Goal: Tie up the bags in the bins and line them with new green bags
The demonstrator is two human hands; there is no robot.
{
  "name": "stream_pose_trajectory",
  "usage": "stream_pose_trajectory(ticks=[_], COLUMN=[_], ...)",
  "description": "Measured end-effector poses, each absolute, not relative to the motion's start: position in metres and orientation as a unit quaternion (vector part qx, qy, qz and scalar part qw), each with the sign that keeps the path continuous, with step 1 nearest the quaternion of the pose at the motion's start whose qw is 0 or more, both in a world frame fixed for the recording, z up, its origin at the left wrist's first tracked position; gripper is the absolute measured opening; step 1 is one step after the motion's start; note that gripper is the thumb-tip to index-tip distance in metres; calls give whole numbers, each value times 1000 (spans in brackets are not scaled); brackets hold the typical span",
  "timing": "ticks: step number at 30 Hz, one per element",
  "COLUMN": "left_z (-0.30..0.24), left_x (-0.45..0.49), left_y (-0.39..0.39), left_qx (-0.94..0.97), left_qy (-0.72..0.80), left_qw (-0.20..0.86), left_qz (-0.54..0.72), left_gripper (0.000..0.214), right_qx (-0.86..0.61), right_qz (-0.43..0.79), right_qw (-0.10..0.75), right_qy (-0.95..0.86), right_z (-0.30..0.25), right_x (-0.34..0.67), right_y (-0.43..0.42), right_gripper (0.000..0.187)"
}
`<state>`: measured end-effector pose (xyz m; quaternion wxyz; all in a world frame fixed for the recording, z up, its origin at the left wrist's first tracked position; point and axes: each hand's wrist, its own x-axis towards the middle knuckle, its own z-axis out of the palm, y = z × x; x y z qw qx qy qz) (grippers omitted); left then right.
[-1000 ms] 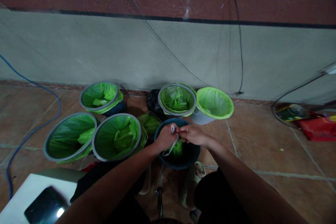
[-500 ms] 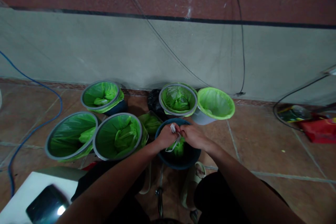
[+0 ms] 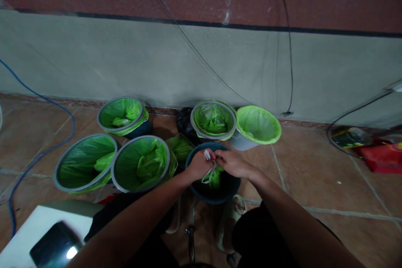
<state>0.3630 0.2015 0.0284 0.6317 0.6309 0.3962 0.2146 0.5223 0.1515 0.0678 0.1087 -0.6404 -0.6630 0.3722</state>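
The thin, flat white strip (image 3: 208, 178) hangs in a tighter loop than a second ago, closer beneath the fingers, over the round dark-blue plastic bucket (image 3: 234, 186). The left hand (image 3: 200, 164) pinches it; the right hand (image 3: 233, 163) brings its fingertips against the left's, their own hold hidden. Below, crumpled, filmy green plastic (image 3: 215, 181) sits inside. Left and behind stand grey-rimmed round bins (image 3: 168, 160) with wrinkled, translucent green liners (image 3: 125, 157).
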Motion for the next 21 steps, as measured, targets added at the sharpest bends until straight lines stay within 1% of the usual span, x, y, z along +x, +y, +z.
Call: stream_pose_trajectory(ticks=[4, 10, 16, 21], left_z=[26, 34, 40, 46], left_x=[361, 361, 360, 356], left_y=[202, 203, 203, 203], left_qx=[650, 668, 692, 734], left_qy=[423, 445, 456, 453], left_qw=[593, 569, 536, 490], left_qz=[215, 178, 163, 130], left_gripper=[16, 4, 7, 15], right_qx=[-645, -675, -699, -728], right_qz=[399, 327, 304, 271], right_qw=[126, 101, 76, 36], right_qy=[-639, -653, -643, -629], right_z=[63, 64, 70, 63], right_x=[523, 525, 523, 526], right_y=[152, 151, 150, 152], right_gripper=[17, 17, 19, 20])
